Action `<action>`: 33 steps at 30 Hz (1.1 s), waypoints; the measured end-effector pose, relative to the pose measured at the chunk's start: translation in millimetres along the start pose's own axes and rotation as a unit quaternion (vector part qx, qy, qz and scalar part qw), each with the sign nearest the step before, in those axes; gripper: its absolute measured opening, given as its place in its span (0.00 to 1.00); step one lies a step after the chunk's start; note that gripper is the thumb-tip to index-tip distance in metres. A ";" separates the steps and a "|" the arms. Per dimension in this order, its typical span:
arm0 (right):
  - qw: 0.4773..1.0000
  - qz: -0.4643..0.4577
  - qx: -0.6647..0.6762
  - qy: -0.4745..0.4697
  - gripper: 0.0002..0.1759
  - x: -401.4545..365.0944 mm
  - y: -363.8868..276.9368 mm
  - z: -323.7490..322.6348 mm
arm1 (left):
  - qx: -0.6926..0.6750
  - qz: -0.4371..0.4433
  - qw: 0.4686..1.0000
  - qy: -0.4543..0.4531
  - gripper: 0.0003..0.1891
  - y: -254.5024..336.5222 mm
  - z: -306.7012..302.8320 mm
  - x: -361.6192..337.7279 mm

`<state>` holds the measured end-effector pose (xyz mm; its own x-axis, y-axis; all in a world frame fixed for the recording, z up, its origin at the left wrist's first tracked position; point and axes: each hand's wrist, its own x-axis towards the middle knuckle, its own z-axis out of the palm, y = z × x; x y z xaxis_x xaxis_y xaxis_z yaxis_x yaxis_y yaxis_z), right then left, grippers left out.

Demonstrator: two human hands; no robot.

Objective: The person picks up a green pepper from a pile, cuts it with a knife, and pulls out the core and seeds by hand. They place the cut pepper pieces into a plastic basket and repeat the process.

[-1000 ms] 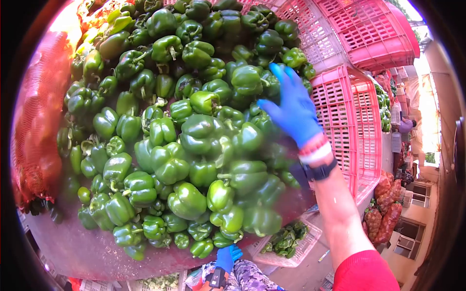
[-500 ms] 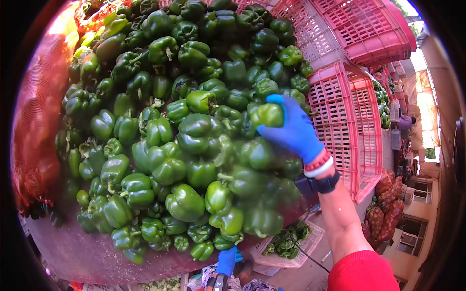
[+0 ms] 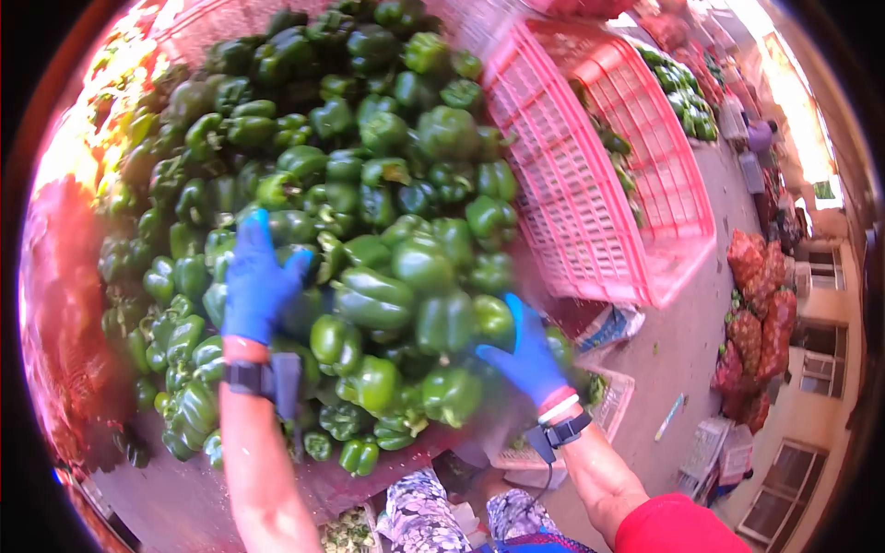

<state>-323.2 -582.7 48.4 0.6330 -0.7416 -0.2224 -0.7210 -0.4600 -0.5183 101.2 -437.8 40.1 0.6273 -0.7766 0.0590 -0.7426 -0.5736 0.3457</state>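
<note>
Work from the near edge of the table inward; low, light contact should suit the loose peppers best. Place the fingers around a pepper's body, not its stem, and apply even pressure to avoid bruising. Slide fingertips into gaps and lift gently, since a hard push could roll neighbours off the edge. The right hand is open, thumb and forefinger spread; a pepper lies at its 11 o'clock, just beside the fingers, contact uncertain. The left hand is also open over the heap, thumb apart; whether its palm touches anything cannot be told. A large pepper lies between the hands, at the left hand's 3 o'clock. Farther out, the heap extends toward 12 o'clock, with a crate at the right hand's 1 o'clock.
</note>
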 end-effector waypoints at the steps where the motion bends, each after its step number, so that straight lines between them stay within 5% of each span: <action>1: 0.998 0.001 -0.064 -0.010 0.59 -10.1 1.7 -17.5 | -0.046 -0.034 0.998 -0.036 0.50 5.8 -8.7 12.1; 4: 0.983 -0.025 -0.112 0.147 0.55 -50.9 41.9 -45.4 | -0.207 -0.127 0.962 -0.126 0.45 16.8 -24.4 29.2; 5: 0.977 0.043 -0.132 0.159 0.54 -70.0 62.1 -40.6 | -0.257 -0.157 0.942 -0.146 0.42 16.2 -24.5 31.1; 7: 0.970 0.172 0.069 0.157 0.53 -100.6 112.0 3.5 | -0.408 -0.225 0.873 -0.145 0.35 13.5 -14.7 30.0; 10: 0.899 0.269 0.301 0.169 0.52 -109.8 129.8 46.1 | -0.415 -0.240 0.866 -0.143 0.30 8.1 -12.8 33.9; 14: 0.945 0.271 0.162 0.084 0.56 -93.5 98.6 28.9 | -0.330 -0.253 0.908 -0.048 0.29 51.4 -9.2 17.2; 18: 0.958 0.260 0.117 0.015 0.58 -87.3 92.9 27.7 | -0.288 -0.146 0.946 0.037 0.37 29.5 1.6 19.8; 20: 0.956 0.245 0.155 0.046 0.58 -91.6 96.0 27.6 | -0.326 -0.155 0.930 0.072 0.42 58.3 -14.7 15.8; 22: 0.953 0.229 0.188 0.070 0.59 -86.3 96.2 32.4 | -0.223 -0.064 0.964 0.132 0.40 108.2 -34.1 12.4; 27: 0.959 0.218 0.177 0.033 0.57 -73.7 92.6 30.7 | -0.179 0.128 0.975 0.004 0.40 255.8 -18.9 -6.7; 30: 0.914 0.153 0.334 0.172 0.52 -79.9 118.2 57.8 | -0.015 0.216 0.974 -0.069 0.41 278.6 64.0 -18.0; 33: 0.849 0.240 0.444 0.158 0.46 -105.7 120.0 53.5 | 0.040 0.148 0.985 -0.081 0.41 278.7 58.1 3.8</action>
<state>-461.5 -533.4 -34.5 0.1185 -0.8981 -0.4235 -0.2882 0.3770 -0.8802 -116.9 -615.8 82.3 0.3394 -0.9406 -0.0058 -0.9079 -0.3292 0.2596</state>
